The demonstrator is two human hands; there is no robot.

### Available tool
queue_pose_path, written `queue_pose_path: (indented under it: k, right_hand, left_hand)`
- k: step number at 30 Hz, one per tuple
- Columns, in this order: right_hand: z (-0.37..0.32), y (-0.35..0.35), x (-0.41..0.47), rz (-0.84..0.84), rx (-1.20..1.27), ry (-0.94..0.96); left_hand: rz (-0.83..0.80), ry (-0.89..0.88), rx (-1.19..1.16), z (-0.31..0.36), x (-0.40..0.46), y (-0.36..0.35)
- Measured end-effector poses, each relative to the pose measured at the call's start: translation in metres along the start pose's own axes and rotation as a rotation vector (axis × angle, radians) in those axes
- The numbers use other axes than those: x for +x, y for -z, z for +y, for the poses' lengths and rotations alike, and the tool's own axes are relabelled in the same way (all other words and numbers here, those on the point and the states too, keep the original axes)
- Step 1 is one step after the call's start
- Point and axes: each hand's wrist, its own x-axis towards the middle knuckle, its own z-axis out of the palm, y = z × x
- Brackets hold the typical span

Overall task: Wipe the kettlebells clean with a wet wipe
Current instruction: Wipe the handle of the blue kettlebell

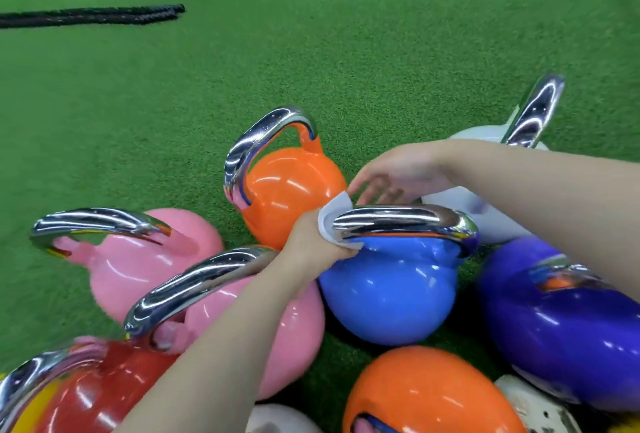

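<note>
The left hand (311, 245) grips the soft wet wipe (334, 216) around the heavy blue kettlebell (391, 294)'s slippery chrome handle (405, 221), while the right hand (398, 169) hovers open behind it.

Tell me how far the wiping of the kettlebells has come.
Nothing shows plainly as finished. In hand: the left hand presses a white wet wipe round one end of the chrome handle of the blue kettlebell; the right hand hovers open beyond it. Which others remain, I cannot tell.

Your left hand (313, 245) reaches forward from lower left, its grip curled tight. Your right hand (398, 169) comes in from the right, fingers loose and spread.
</note>
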Motion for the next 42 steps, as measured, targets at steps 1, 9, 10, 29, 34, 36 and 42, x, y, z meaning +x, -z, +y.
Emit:
queue_pose_path:
  k: [1,9,10,29,34,36,42]
  right_hand:
    - [0.000,0.004,-0.001,0.004,0.021,0.015]
    - [-0.007,0.005,-0.022,-0.057,-0.080,0.053]
    - [-0.007,0.003,-0.026,-0.034,-0.125,0.067]
    - [0.010,-0.010,-0.019,0.045,-0.196,0.029]
    - [0.010,0.000,-0.018,-0.021,-0.071,0.013]
    - [0.009,0.002,-0.018,-0.046,-0.074,0.018]
    - [0.001,-0.002,-0.017,-0.038,-0.090,0.043]
  left_hand:
    - [-0.056,-0.024,0.122,0.010,0.002,0.004]
    - [-0.492,0.058,0.824,0.076,0.023,0.000]
    - [-0.464,0.031,0.848,0.076,0.021,-0.002]
    - [0.558,0.059,-0.439,-0.033,-0.006,-0.056]
    - [0.350,0.030,-0.330,-0.027,-0.004,-0.032]
    - [0.251,0.051,-0.229,-0.022,-0.005,-0.022]
    - [-0.124,-0.029,0.352,0.022,0.008,0.007]
